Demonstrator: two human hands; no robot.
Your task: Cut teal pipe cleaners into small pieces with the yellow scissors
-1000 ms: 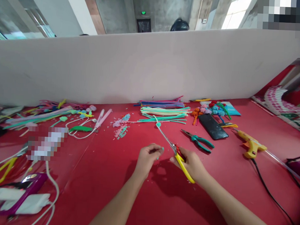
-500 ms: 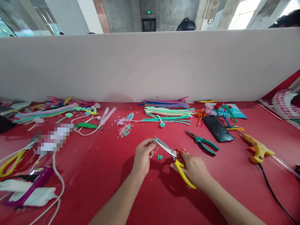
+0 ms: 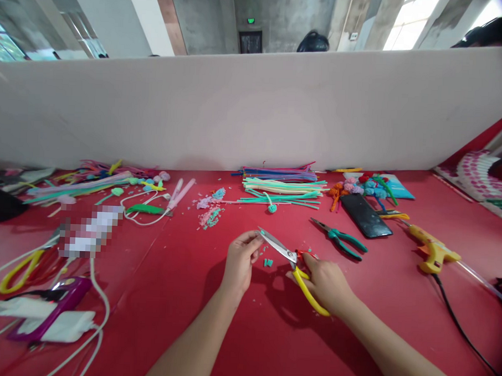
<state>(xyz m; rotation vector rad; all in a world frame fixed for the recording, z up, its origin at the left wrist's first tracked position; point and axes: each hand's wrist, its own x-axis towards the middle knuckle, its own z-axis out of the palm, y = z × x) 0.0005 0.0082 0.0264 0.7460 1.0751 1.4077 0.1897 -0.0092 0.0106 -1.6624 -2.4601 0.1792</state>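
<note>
My right hand (image 3: 328,283) is wrapped round the yellow-and-red handles of a pair of scissors (image 3: 278,246). The blades point up and left, their tips at the fingertips of my left hand (image 3: 240,259). Those fingers are pinched together on a small teal piece of pipe cleaner (image 3: 262,232), mostly hidden by fingers and blades. Just below the blades, short teal clippings (image 3: 268,263) lie on the red table (image 3: 179,318). Beyond my hands is a teal pom-pom on a pale stem (image 3: 271,209).
Pipe cleaners (image 3: 282,186) lie in bundles by the white partition (image 3: 238,110). On the right are green-handled pliers (image 3: 342,241), a black phone (image 3: 365,215) and a yellow glue gun (image 3: 433,248). A purple power strip (image 3: 52,309) with white cables sits at left, near fluffy clippings (image 3: 210,217).
Both hands and the scissors keep nearly the same position. The whole view has shifted very slightly; nothing has been picked up or let go.
</note>
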